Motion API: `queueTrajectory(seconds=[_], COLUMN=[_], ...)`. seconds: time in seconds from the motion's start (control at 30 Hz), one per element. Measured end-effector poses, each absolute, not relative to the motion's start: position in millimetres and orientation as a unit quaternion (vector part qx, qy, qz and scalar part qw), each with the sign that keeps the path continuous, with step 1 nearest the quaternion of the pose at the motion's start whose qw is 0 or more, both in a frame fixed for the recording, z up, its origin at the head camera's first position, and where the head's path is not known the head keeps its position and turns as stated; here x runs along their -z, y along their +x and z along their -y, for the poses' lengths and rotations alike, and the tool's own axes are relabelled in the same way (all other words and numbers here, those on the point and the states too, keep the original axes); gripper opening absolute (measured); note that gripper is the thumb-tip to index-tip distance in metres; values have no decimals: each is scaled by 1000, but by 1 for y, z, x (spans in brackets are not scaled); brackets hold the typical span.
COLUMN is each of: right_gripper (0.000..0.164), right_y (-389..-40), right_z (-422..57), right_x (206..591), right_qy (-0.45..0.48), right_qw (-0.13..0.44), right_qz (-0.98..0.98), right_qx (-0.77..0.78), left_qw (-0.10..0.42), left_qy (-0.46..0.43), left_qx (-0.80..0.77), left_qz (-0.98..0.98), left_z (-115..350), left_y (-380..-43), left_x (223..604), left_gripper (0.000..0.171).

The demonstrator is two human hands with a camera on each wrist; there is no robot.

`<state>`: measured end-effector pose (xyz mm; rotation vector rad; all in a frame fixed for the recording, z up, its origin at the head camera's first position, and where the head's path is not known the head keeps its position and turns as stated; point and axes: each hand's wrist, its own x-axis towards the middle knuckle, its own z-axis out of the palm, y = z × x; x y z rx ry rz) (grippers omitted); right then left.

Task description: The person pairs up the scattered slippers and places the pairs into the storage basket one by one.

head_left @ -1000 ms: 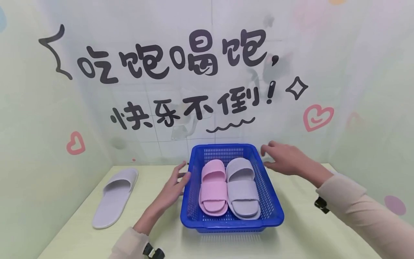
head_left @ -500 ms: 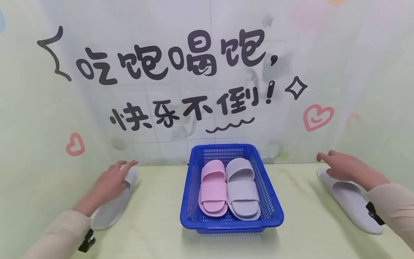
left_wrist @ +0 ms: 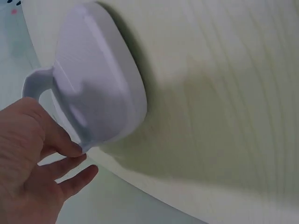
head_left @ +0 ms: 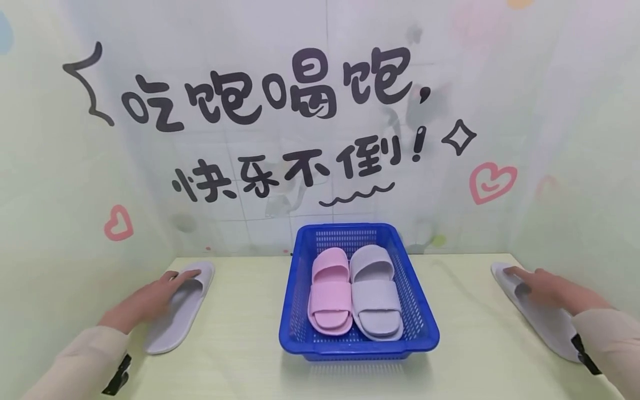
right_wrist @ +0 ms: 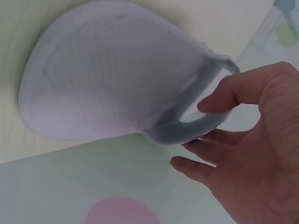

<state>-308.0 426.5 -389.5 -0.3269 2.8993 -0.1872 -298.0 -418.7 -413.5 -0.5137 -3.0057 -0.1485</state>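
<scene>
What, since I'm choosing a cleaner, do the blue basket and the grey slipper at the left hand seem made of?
Blue basket: probably moulded plastic, slightly glossy; faintly shiny rim, perforated walls. Grey slipper: perhaps foam or rubber, matt; no stitching or shine shows.

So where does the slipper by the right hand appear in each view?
Head: right side, lower half, the slipper partly behind the right hand.
Left wrist: not in it.
Right wrist: large, upper left to middle.
Landmark in head and right wrist: the right hand at its strap.

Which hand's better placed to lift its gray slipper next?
Right hand, likely: one digit reaches inside the slipper strap, others outside; left hand seems only at the edge of the other strap.
</scene>
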Motion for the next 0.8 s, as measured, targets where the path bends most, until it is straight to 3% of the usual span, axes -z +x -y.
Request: queueTrajectory(seconds=[0.23, 0.43, 0.57, 0.7, 0.8], right_gripper=[55, 66, 91, 118, 117], right_y=[-302, -296, -292, -288, -290], right_z=[-416, -403, -394, -388, -385], right_x=[393, 385, 377, 382, 389], right_qy=[-138, -182, -165, -183, -220], right_qw=[67, 94, 130, 79, 41], right_qz=[-988, -977, -974, -980, -974], right_qx=[27, 55, 84, -4, -45], left_qw=[-9, -18, 33, 113, 149], left_qy=[-130, -132, -173, -228, -258], left_qx=[69, 25, -44, -125, -157], left_qz=[989, 991, 983, 959, 942], left_z=[400, 388, 385, 384, 385], left_y=[-291, -285, -280, -282, -285], left_x=[404, 394, 395, 402, 409], left_gripper=[101, 101, 97, 96, 99])
